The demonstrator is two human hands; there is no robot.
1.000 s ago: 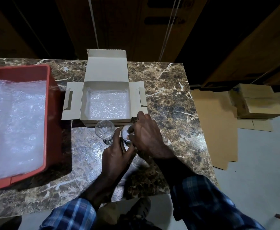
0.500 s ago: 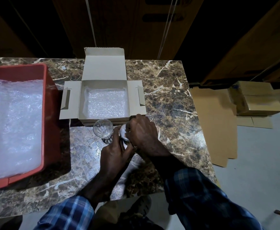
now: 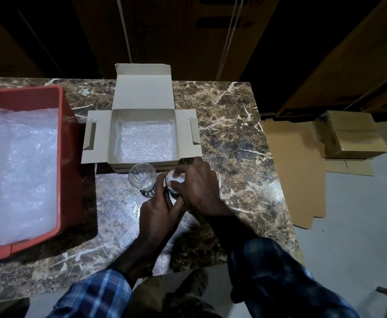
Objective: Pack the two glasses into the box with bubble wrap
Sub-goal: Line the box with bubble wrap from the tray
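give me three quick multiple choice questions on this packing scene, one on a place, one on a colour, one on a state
1. Where does the bare glass stand?
A. inside the box
B. on the table in front of the box
C. in the tray

2. What colour is the tray?
A. red
B. green
C. white

3. What lines the box floor?
A. nothing
B. bubble wrap
C. newspaper

Answers: 1 B, it stands just outside the box's front wall. 2 A, its walls are red. 3 B, a bubbly clear sheet covers the floor.
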